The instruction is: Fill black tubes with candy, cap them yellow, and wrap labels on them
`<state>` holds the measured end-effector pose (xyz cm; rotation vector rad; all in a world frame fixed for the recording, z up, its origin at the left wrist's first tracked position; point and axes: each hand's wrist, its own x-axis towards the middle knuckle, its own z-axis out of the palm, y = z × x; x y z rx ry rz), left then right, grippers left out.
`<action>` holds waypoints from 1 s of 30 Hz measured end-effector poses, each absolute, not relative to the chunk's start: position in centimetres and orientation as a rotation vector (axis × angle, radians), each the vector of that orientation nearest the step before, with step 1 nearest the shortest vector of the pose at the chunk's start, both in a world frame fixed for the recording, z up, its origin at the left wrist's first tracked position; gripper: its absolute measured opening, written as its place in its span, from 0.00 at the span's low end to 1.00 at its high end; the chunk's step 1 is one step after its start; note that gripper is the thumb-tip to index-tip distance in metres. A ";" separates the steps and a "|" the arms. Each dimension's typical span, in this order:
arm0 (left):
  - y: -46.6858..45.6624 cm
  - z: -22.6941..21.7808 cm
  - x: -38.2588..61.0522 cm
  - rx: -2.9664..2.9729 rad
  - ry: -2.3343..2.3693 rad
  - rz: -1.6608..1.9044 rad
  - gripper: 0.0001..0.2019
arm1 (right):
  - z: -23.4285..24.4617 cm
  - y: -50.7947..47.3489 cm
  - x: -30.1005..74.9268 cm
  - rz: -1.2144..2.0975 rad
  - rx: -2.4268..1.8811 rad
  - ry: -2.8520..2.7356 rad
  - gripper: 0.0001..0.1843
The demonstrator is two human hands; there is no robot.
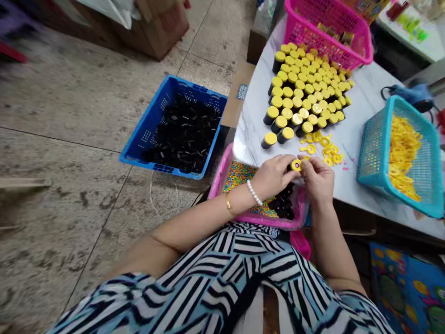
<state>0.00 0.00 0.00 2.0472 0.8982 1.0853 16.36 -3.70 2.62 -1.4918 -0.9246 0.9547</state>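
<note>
Over the front edge of the table, my left hand (pixel 273 177) pinches a small black tube, mostly hidden by the fingers, with a round yellow ring piece (pixel 295 165) at its end. My right hand (pixel 318 178) meets it there, thumb and fingers closed on a yellow piece (pixel 305 158) at the tube's end. Below both hands sits a pink tub (pixel 222 172) holding multicoloured beads (pixel 239 175) and black tubes (pixel 285 204). Loose yellow ring pieces (pixel 333 155) lie just beyond my right hand.
Rows of black tubes with yellow caps (pixel 287 134) stand on the marbled table (pixel 255 116). Behind them is a pink basket (pixel 328 35); at right, a turquoise basket (pixel 373 148) of yellow pieces. A blue crate (pixel 146 139) of black parts stands left of the table.
</note>
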 end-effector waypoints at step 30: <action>5.7 1.3 -9.8 2.188 1.383 0.989 0.13 | 3.2 0.2 14.2 0.845 -1.767 -1.250 0.26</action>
